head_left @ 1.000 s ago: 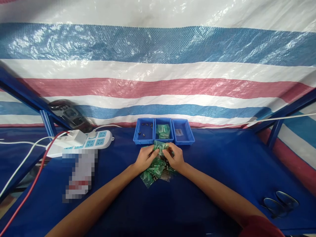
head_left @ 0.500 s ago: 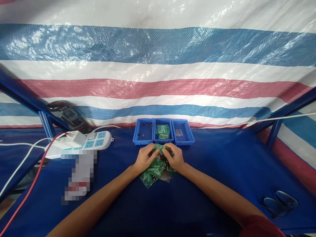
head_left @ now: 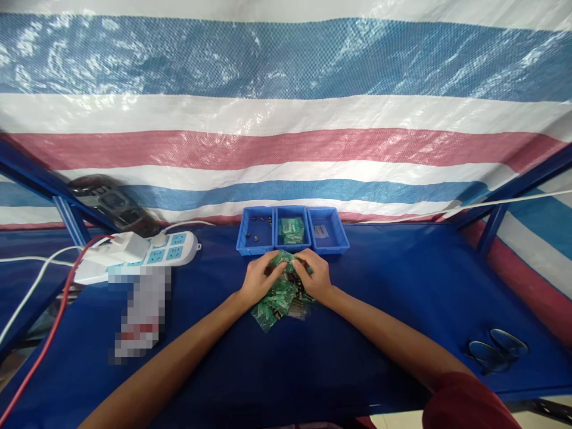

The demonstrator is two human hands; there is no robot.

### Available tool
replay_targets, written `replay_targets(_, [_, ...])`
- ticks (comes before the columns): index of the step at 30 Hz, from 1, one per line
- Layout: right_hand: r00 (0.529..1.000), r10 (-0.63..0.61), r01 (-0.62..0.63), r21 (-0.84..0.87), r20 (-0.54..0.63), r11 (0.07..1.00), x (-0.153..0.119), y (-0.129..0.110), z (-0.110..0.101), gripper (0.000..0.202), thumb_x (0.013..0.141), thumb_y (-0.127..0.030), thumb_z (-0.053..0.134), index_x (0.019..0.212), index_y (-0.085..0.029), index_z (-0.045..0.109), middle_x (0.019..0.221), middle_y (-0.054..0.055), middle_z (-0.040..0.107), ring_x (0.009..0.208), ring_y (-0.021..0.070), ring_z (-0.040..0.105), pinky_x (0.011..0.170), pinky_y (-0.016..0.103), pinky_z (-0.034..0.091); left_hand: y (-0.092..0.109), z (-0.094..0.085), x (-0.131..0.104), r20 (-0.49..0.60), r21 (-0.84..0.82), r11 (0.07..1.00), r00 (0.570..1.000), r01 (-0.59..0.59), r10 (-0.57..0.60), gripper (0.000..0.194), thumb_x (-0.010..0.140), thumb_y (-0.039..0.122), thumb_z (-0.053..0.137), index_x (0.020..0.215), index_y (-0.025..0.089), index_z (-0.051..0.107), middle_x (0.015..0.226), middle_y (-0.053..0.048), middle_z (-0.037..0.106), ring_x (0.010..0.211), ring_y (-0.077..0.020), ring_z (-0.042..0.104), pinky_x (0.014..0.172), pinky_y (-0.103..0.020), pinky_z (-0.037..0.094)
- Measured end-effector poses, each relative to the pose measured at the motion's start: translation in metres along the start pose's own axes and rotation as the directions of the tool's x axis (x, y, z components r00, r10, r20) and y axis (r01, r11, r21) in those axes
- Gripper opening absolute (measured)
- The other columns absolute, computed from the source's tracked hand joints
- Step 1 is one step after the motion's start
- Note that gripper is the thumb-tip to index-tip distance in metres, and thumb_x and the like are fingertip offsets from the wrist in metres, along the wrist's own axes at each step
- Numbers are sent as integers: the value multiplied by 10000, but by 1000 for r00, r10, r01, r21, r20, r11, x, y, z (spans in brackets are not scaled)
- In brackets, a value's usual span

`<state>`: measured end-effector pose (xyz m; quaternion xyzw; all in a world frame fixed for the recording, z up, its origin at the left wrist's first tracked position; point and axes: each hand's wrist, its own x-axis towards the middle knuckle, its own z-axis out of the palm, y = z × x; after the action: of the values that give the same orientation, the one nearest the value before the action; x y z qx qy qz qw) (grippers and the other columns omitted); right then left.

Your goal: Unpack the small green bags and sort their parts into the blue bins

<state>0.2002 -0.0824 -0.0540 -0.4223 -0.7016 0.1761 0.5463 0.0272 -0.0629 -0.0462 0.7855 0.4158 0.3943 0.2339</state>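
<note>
Head view, looking down on a blue table (head_left: 379,333) at which a person works with two bare hands. The left hand (head_left: 259,279) and the right hand (head_left: 315,277) face each other at the centre, each closed with thumb and fingers on a green packet (head_left: 282,257), which is gripped between them just in front of the trays; its far edge is partly covered by the fingers. Directly beneath and nearer the person lies a pile of clear bags (head_left: 280,296) with green contents, mixed with small dark pieces (head_left: 298,288) whose exact form is too small to tell. Beyond the hands stand three blue trays side by side: the left tray (head_left: 263,245) contains a few scattered dark parts (head_left: 256,238), the middle tray (head_left: 292,245) a stack of green bags (head_left: 291,230), and the right tray (head_left: 333,238) a small clear bag (head_left: 319,231). To the left, a white power strip (head_left: 183,255) carries white adapters (head_left: 129,246), with a red cable (head_left: 62,304) running toward the person. A pair of glasses (head_left: 489,356) rests at the right, well apart from the pile. A striped sheet (head_left: 286,149) forms the background.
</note>
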Motion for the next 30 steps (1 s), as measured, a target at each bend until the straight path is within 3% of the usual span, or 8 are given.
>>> replay_targets(3, [998, 62, -61, 34, -30, 998, -3, 3, 2, 178, 920, -290, 443, 956, -185, 582, 673, 27, 590, 540, 136, 551, 543, 266, 457, -2, 0, 1, -18, -84, 993, 996, 80, -82, 337, 819, 370, 596, 1088, 176, 538, 578, 52, 541, 462, -86, 476, 502, -200, 399])
replay_targets(5, [995, 96, -94, 99, -21, 991, -5, 4, 3, 175, 930, -266, 423, 1022, -189, 550, 620, 0, 583, 502, 127, 556, 525, 251, 457, -2, -2, 3, 2, -95, 992, 997, 80, -80, 243, 838, 366, 572, 979, 169, 588, 518, 57, 498, 444, -86, 456, 496, -202, 387])
replay_targets(8, [996, 84, -86, 137, 23, 987, -3, 2, 2, 156, 923, -259, 428, 1004, -184, 538, 620, -5, 571, 520, 130, 562, 525, 245, 454, -1, -4, 7, -12, -59, 998, 1000, 25, -26, 243, 875, 345, 517, 751, 154, 603, 532, 25, 498, 497, -101, 477, 516, -214, 382])
replay_targets(14, [997, -46, 49, 55, -58, 997, 4, -4, -1, 137, 902, -274, 452, 863, -177, 539, 796, 58, 552, 631, 146, 523, 563, 275, 446, 0, -4, 5, 10, -40, 994, 994, -106, 107, 298, 888, 316, 499, 654, 148, 576, 583, 2, 503, 546, -109, 477, 536, -223, 371])
replay_targets(17, [993, -96, 98, 19, -75, 995, 2, -1, 0, 198, 906, -240, 442, 723, -184, 496, 713, 46, 519, 643, 158, 520, 565, 282, 438, 0, -4, 3, -9, -23, 991, 991, -133, 133, 282, 895, 290, 488, 671, 147, 579, 593, -1, 504, 548, -106, 473, 539, -221, 374])
replay_targets(21, [987, -161, 161, 22, 25, 987, -1, 1, 3, 170, 897, -235, 471, 748, -178, 529, 755, 66, 570, 676, 169, 554, 592, 290, 455, 1, -6, 4, -9, -20, 990, 990, -143, 143, 245, 921, 286, 430, 864, 153, 628, 756, -49, 604, 671, -136, 556, 616, -233, 436])
replay_targets(23, [990, -141, 140, 21, 23, 990, -1, 2, 3, 159, 899, -239, 475, 774, -176, 549, 781, 71, 585, 694, 172, 567, 613, 293, 462, 1, -6, 4, 13, -22, 989, 989, -145, 145, 248, 925, 287, 418, 931, 158, 630, 800, -60, 621, 697, -143, 575, 628, -236, 449])
replay_targets(30, [999, -14, 14, 9, -43, 1000, 0, 4, 4, 237, 914, -286, 460, 716, -179, 534, 682, 36, 536, 620, 154, 520, 568, 276, 422, -2, -4, 2, 17, 9, 977, 977, -212, 212, 271, 917, 284, 432, 747, 157, 600, 664, -40, 570, 611, -133, 536, 564, -231, 420])
